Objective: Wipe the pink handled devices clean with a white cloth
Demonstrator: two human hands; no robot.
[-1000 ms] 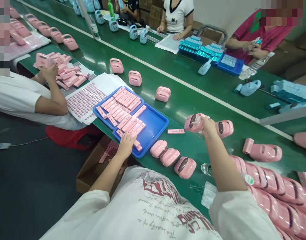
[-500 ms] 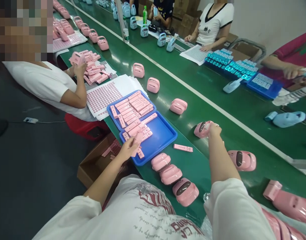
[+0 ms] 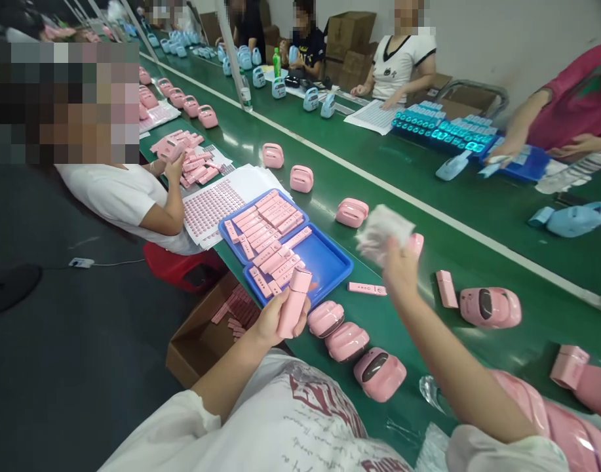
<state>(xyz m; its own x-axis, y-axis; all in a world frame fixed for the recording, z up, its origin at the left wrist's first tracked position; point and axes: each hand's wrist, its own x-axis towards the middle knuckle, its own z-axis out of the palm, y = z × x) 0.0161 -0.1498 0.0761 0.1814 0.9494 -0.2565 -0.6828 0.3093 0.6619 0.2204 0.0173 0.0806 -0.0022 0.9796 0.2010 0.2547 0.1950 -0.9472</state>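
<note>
A blue tray (image 3: 332,261) lies on the tabletop (image 3: 442,226). A pink casing (image 3: 417,244) shows just beyond the right hand (image 3: 401,274), its grip pinching a blurred white cloth (image 3: 386,231); a low sweep could knock the casing. Before the tray, the left hand (image 3: 271,320) has its grip wrapped round a pink piece (image 3: 295,305); slack fingers could drop it.

The one camera sits on the person's head, looking forward and down over the shirt (image 3: 251,426). The left hand (image 3: 276,318) and right hand (image 3: 400,267) are fairly near; the green table (image 3: 428,226) slants away toward the upper left, a wall (image 3: 482,42) beyond it.
</note>
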